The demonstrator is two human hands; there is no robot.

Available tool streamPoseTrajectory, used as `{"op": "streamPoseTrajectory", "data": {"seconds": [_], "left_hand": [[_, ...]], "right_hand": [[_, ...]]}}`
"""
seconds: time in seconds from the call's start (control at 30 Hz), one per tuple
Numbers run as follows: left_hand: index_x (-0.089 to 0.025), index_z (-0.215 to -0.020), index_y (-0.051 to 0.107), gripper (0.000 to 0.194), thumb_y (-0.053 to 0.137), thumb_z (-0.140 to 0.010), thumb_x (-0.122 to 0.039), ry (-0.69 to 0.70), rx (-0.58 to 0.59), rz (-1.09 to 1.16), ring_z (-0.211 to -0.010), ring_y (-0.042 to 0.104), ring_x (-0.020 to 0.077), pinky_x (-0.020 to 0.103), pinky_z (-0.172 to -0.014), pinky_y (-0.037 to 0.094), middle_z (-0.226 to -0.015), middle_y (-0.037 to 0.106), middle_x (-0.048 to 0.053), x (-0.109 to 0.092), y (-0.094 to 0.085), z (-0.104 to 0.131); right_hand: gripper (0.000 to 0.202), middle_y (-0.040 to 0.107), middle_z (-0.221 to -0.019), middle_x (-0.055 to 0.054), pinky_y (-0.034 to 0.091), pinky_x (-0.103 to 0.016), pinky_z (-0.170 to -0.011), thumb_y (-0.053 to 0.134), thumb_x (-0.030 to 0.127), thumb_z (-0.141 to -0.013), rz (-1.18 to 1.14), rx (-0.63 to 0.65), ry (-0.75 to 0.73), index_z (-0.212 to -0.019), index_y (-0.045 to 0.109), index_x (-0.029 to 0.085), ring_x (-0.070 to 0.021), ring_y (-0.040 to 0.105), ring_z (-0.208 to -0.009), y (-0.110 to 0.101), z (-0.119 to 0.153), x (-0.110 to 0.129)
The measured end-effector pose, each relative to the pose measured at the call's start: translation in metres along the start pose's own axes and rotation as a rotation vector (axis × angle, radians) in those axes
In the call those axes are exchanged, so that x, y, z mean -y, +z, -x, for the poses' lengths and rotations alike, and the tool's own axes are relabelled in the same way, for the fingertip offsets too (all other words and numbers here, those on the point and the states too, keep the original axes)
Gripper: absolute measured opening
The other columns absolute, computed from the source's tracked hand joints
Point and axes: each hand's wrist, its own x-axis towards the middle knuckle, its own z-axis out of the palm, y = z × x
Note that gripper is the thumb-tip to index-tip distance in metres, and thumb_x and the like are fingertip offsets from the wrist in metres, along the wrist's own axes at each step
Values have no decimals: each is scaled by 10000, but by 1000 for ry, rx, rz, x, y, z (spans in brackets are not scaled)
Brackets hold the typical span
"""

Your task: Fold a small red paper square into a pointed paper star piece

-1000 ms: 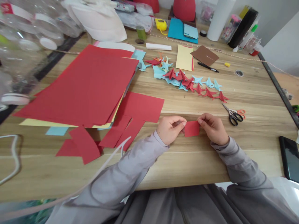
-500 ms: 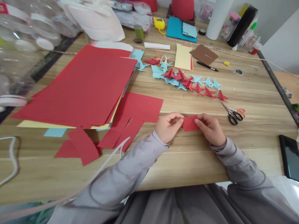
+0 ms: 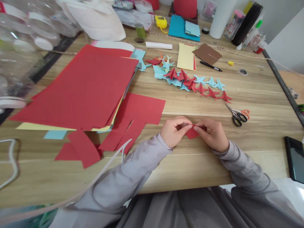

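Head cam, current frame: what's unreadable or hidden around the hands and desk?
- Small red paper: mostly covered by the left hand and right hand; its fold state is unclear.
- Phone: cut off by the right edge.
- Clear plastic containers, top left: blurred, contents unreadable.
- Folded paper shapes: too small to make out the folds.
- Bottles, top right: labels too small.

Matt red paper square (image 3: 192, 133), smooth pale wood-grain table (image 3: 256, 95), glossy black phone (image 3: 295, 158), soft grey cloth sleeves (image 3: 133, 171)
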Motion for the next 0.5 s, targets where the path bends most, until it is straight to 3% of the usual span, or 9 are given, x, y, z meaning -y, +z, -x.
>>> {"op": "streamPoseTrajectory", "data": {"seconds": [0.5], "left_hand": [[-147, -686, 645, 133, 592, -785, -219, 43, 84, -12, -640, 556, 137, 270, -615, 442, -692, 605, 37, -8, -1, 1]], "right_hand": [[131, 546, -624, 8, 378, -224, -549, 540, 175, -820, -110, 77, 18, -696, 581, 168, -96, 470, -576, 2, 0, 7]]}}
